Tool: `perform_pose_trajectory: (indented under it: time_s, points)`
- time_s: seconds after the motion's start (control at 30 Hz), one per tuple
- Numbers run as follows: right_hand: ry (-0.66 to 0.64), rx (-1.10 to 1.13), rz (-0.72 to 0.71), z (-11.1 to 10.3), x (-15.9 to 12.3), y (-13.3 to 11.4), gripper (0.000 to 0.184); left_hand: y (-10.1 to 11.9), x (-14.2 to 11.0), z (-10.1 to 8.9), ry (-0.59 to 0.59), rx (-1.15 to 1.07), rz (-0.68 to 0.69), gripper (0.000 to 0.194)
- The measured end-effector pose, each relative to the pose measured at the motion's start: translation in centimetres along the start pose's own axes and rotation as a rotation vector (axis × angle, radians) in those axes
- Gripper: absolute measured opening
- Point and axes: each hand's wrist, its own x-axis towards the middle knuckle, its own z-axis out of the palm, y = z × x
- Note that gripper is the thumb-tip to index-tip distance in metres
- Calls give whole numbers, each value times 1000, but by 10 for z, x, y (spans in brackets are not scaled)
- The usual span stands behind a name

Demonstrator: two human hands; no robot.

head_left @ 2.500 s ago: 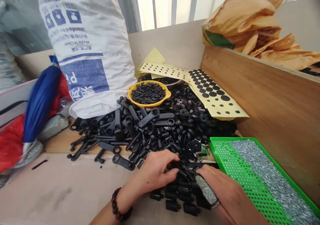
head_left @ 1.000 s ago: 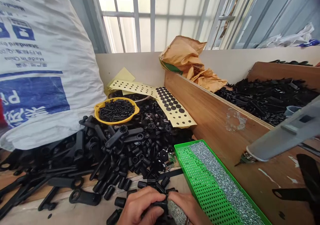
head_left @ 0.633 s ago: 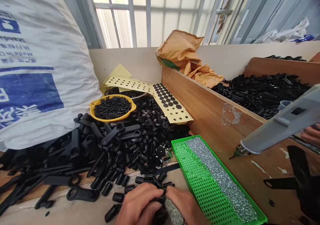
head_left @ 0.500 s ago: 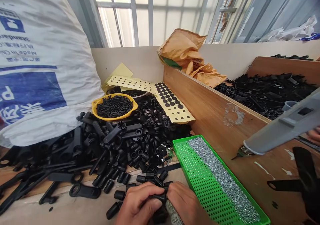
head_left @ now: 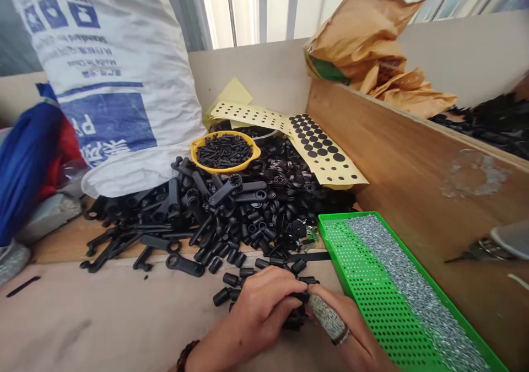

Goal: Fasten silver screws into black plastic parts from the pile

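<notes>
My left hand pinches a short black plastic part between thumb and fingers. My right hand meets it from the other side, closed at the part's end, its fingertips mostly hidden. A speckled grey fabric finger cover is on one digit of the right hand. Loose black plastic sleeves lie around and behind both hands. Just right of the right hand sits a green perforated tray, with small silver metal pieces along its right side.
Black plastic crank-like arms and rings are heaped behind the hands. A yellow basket of black screw-like pieces stands at the back, beside sticker sheets. A white sack rises at left. A wooden partition and an electric screwdriver are at right.
The view has swung to the left and down, so everything sits further right, and a blue and red bundle shows at left. Both hands stay together on the black part.
</notes>
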Motion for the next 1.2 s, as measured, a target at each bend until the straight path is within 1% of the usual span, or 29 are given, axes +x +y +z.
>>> perform_pose_trajectory:
  time_s: [0.07,0.13,0.2,0.3,0.37,0.43,0.5,0.53,0.6,0.67,0.73,0.8,0.83,0.87,0.93,0.97,1.0,1.03,1.1,1.13,1.2]
  points:
    - [-9,-58,-111,-2,3,-2,35,0,-1,0,-9,-33,-62,20]
    - [-18,-165,-258,-5,6,-5,32,0,-2,-1,-14,-105,-152,23]
    - [-14,-285,-380,-9,8,-6,34,0,-2,-1,-26,-173,-246,27]
    - [-16,-428,-454,-14,8,-8,32,0,-1,-2,-63,-297,-374,33]
    - [-28,-440,-432,-18,7,-10,30,1,-1,-2,-78,-356,-422,36]
    - [-93,-355,-361,-20,6,-13,28,2,-1,-1,-62,-331,-399,36]
    - [-158,-213,-224,-19,5,-16,28,4,-1,-1,-29,-254,-323,33]
    - [-162,-137,-137,-17,5,-15,29,5,-1,-1,-18,-219,-279,31]
    - [-124,-24,35,-11,3,-12,34,6,-2,-1,-6,-160,-190,28]
    - [-83,24,136,-5,1,-7,41,6,-4,-1,-8,-96,-107,25]
    - [-68,25,158,-3,0,-5,42,7,-5,-1,-7,-46,-52,23]
    - [-78,2,122,-7,-1,-7,35,8,-5,-2,-5,-41,-53,23]
    - [-89,-20,68,-10,0,-9,28,8,-5,-2,-3,-57,-73,23]
    - [-114,-63,-20,-14,0,-11,22,9,-5,-2,-1,-82,-100,24]
    - [-148,-159,-195,-19,2,-16,18,9,-4,-3,-16,-129,-163,28]
    - [-158,-195,-251,-21,2,-17,17,9,-4,-3,-26,-144,-187,30]
    - [-161,-210,-266,-22,3,-18,16,9,-5,-3,-35,-151,-205,31]
    - [-167,-202,-247,-21,4,-18,16,8,-6,-3,-37,-152,-212,31]
    - [-174,-123,-164,-18,4,-17,20,7,-8,-2,-23,-145,-208,29]
    - [-173,-66,-103,-15,4,-15,23,7,-9,-1,-9,-140,-194,27]
    - [-132,79,67,-6,3,-8,28,6,-11,0,8,-111,-149,24]
